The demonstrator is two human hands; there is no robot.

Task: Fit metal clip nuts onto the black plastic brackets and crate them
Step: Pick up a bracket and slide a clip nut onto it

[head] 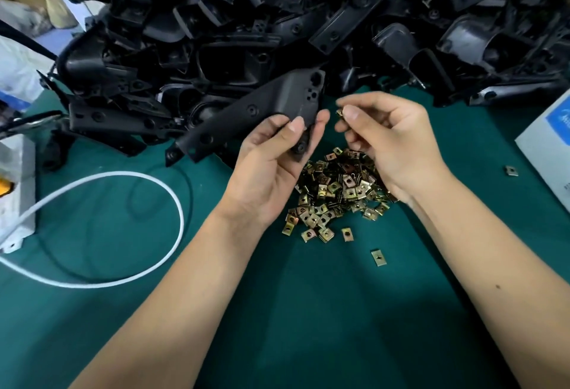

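My left hand (271,154) grips a long black plastic bracket (246,114) by its lower right end, above the green table. The bracket slants up to the right, its holed end near my right hand. My right hand (385,139) pinches a small brass-coloured clip nut (340,113) between thumb and fingers, just right of the bracket's edge and apart from it. Below both hands lies a heap of clip nuts (336,191) on the green mat, partly hidden by my right wrist.
A big pile of black brackets (308,18) fills the back of the table. A white cable (123,179) loops at the left from a white box (18,191). A white carton (549,142) stands at the right edge. Stray nuts (379,257) lie nearby.
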